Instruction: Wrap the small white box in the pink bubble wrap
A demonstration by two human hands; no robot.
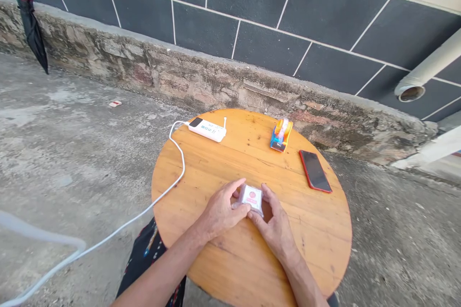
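A small white packet (pixel 252 196) with a round red mark and clear wrapping lies between my two hands over the round wooden table (pixel 230 268). My left hand (pixel 225 206) grips its left side, thumb at the near corner and fingers at the far edge. On the other side my right hand (pixel 275 223) holds the packet, with its thumb near the left thumb and its fingers along the right edge. The underside of the packet is hidden.
A white power bank (pixel 208 130) with a white cable (pixel 144 212) is at the table's back left. An orange and blue tape dispenser (pixel 280 135) stands at the back right, near a red-edged phone (pixel 315 171). Behind is a wall; a black umbrella (pixel 32 26) leans there.
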